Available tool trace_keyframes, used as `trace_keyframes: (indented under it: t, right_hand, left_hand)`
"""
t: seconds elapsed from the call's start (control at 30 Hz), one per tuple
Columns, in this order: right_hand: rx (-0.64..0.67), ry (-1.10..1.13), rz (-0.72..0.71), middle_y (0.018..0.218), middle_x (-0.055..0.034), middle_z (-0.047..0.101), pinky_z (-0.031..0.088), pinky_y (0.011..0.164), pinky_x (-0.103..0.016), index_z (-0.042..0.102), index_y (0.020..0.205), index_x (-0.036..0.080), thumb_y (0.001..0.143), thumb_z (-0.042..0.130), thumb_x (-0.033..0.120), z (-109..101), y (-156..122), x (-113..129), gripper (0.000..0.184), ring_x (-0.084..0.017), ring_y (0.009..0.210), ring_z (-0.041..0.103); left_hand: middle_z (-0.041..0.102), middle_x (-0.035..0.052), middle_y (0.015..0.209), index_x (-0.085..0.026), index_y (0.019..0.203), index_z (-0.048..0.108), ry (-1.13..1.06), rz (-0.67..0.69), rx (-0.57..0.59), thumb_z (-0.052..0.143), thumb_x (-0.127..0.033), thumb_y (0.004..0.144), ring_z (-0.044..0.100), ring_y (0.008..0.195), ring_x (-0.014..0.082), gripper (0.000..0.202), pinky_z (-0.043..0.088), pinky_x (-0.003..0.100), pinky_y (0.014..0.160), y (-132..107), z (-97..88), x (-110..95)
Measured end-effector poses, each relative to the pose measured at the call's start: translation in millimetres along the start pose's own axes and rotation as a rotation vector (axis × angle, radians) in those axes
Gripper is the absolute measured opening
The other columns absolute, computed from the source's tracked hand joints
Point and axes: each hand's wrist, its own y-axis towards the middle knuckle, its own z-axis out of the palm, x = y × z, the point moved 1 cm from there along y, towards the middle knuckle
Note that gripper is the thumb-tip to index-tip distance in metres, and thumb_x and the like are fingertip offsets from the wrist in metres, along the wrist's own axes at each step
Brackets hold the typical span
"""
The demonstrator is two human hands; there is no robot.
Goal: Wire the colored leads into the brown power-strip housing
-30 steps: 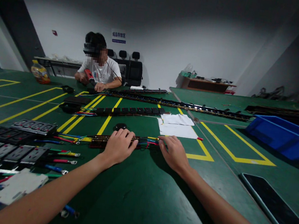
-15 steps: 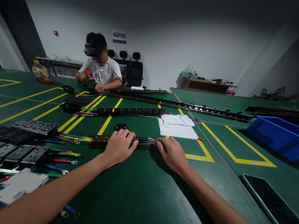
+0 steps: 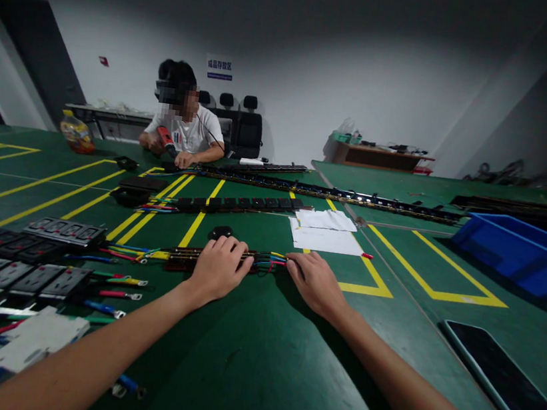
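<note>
The black socket strip (image 3: pixel 180 258) is lying across the counter (image 3: pixel 252 364) and is being held down by the left hand (image 3: pixel 217 268), fingers (image 3: pixel 230 248) curled over its right end. Its coloured wires (image 3: pixel 269 260) are being touched at their ends by the right hand (image 3: pixel 316 281); whether they are gripped cannot be told.

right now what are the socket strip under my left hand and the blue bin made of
The socket strip: likely black plastic with brassy metal rails, going by gold glints. The blue bin: probably moulded plastic, uniform colour, soft sheen.
</note>
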Motion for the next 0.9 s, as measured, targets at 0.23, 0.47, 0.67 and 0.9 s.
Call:
trace_keyframes:
  t: [0.23, 0.47, 0.67, 0.9]
  right_hand:
    - [-0.008, 0.007, -0.014, 0.100, -0.0079, 0.074, 0.049, 0.085, -0.038, 0.072, 0.112, 0.021, 0.107, 0.042, 0.036, -0.9, 0.3, 0.2, 0.033, -0.024, 0.094, 0.062]
    - [-0.020, 0.013, -0.021, 0.100, -0.0074, 0.074, 0.049, 0.085, -0.037, 0.071, 0.111, 0.022, 0.108, 0.042, 0.036, -0.9, -0.3, -0.1, 0.033, -0.024, 0.094, 0.062]
    - [-0.005, 0.020, -0.015, 0.100, -0.0077, 0.074, 0.048, 0.086, -0.037, 0.071, 0.110, 0.021, 0.108, 0.043, 0.035, -1.8, 0.2, 1.2, 0.032, -0.024, 0.095, 0.062]
    - [-0.023, 0.000, 0.001, 0.106, -0.0084, 0.073, 0.047, 0.089, -0.039, 0.070, 0.112, 0.021, 0.107, 0.043, 0.035, -2.2, -0.6, -0.2, 0.030, -0.025, 0.100, 0.061]
  left_hand:
    - [0.068, 0.0114, 0.113, -0.018, 0.112, 0.066, 0.038, 0.009, -0.014, 0.036, -0.044, 0.107, 0.060, 0.103, 0.0268, 0.040, 0.046, 0.041, 0.086, -0.2, 0.6, -0.1]
    - [0.068, 0.0112, 0.113, -0.019, 0.112, 0.066, 0.024, 0.011, -0.017, 0.035, -0.045, 0.107, 0.060, 0.103, 0.0271, 0.041, 0.046, 0.042, 0.086, -0.3, 0.4, -0.1]
    - [0.068, 0.0105, 0.113, -0.018, 0.113, 0.066, 0.020, 0.014, -0.014, 0.035, -0.045, 0.107, 0.060, 0.102, 0.0262, 0.041, 0.046, 0.041, 0.087, -0.4, 0.7, 0.5]
    - [0.068, 0.0110, 0.114, -0.018, 0.114, 0.066, -0.002, 0.006, -0.001, 0.034, -0.046, 0.107, 0.060, 0.102, 0.0261, 0.042, 0.047, 0.041, 0.086, -0.1, 0.4, 0.0]
